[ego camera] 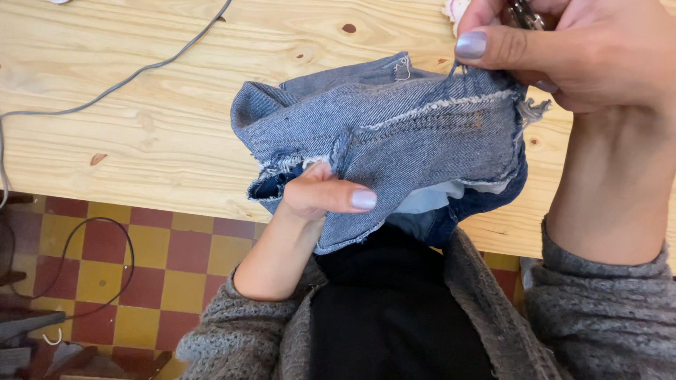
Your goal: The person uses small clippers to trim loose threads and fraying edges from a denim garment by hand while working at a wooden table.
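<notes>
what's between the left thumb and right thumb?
Head view: only the denim piece, stretched between the left hand and right hand; its frayed seam runs across the span. Nothing else lies there.

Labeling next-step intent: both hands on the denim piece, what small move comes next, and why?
Probably the right hand draws the loose thread at the denim piece's top edge upward. Its thumb and fingers pinch that frayed edge beside a small metal tool, while the left hand braces the fabric below.

My left hand (320,193) grips the near edge of the jeans (394,134), my right hand (563,49) pinches their far right corner. The jeans hang over the counter's (141,112) near edge. A cable (105,88) lies on the counter, left of them.
</notes>
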